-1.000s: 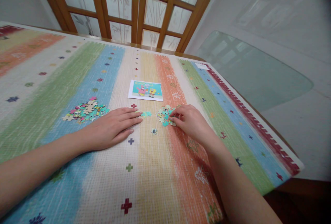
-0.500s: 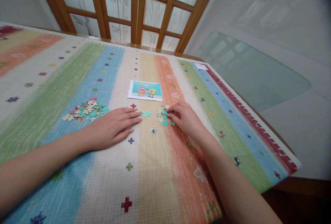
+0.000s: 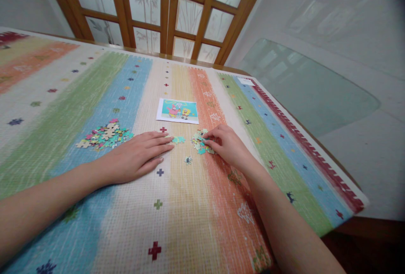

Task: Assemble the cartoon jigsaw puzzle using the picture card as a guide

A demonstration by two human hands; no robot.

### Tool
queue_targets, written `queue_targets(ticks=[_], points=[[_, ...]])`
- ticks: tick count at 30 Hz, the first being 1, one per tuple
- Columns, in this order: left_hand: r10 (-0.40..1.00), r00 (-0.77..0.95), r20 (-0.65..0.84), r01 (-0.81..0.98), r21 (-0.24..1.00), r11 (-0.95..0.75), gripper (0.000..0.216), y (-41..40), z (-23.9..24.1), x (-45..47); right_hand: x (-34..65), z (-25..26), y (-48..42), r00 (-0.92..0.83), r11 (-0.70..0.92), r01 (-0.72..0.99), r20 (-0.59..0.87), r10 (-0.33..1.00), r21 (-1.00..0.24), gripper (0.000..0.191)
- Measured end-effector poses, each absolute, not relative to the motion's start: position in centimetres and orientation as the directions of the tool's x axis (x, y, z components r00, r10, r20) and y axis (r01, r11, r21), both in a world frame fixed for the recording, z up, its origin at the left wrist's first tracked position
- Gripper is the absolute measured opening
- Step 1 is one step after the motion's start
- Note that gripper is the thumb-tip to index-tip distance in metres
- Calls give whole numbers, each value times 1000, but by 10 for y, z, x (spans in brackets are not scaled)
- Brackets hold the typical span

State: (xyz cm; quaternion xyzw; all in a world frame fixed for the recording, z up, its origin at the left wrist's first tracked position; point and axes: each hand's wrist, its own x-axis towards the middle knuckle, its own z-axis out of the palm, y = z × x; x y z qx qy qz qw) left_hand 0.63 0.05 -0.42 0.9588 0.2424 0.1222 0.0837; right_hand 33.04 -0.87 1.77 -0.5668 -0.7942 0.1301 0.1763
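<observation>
My left hand (image 3: 147, 155) lies flat on the cloth with its fingers stretched out. Its fingertips reach the edge of a short strip of joined turquoise puzzle pieces (image 3: 179, 139). At the small pile of puzzle pieces (image 3: 199, 144), my right hand (image 3: 226, 143) has thumb and forefinger pinched together; whatever sits between the tips is too small to make out. A single puzzle piece (image 3: 188, 160) with a dark mark rests just below, between the hands. Beyond the hands lies a picture card (image 3: 179, 111) showing a pink and a yellow cartoon figure.
A larger heap of mixed puzzle pieces (image 3: 107, 135) lies left of my left hand. The striped tablecloth (image 3: 186, 223) covers the table. A white label (image 3: 246, 81) is at the far right edge, and wooden glazed doors (image 3: 164, 12) stand behind.
</observation>
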Motion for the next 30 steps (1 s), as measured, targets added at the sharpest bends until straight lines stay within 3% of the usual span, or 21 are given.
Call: queue_targets(ticks=[8,12,20,30], points=[[479,855,198,443,203,-873,45,0,-4,7,332,19,-8,-326,354,848,139,935,-394,10],[479,856,193,443,199,-874,45,0,-5,7,333,19,-7,-354,405,850,203,913,-337,14],[491,846,210,439,249,-863,45,-1,-5,6,326,13,-5,-425,536,757,343,838,-373,14],[492,848,194,448,233,-863,45,-1,-4,7,304,6,2,-605,682,683,319,729,-263,21]])
